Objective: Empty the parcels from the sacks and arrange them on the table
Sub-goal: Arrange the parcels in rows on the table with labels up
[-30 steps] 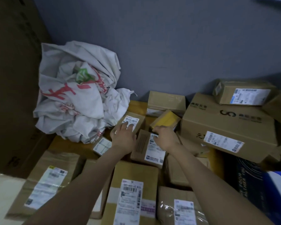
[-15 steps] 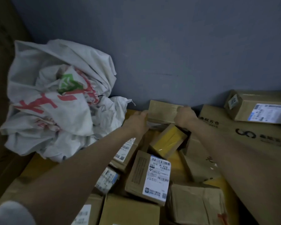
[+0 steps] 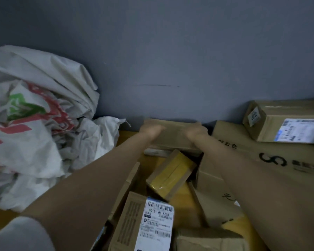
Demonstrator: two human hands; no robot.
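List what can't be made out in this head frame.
Head view:
Left hand and right hand at the plain brown cardboard box by the wall: motion blur hides the grip.
Large brown logo-printed carton: right forearm covers it, right edge cuts it.
White barcode label: fine print too small, bottom edge cuts it.
Crumpled white woven sack: folds hide any contents, left edge cuts it.
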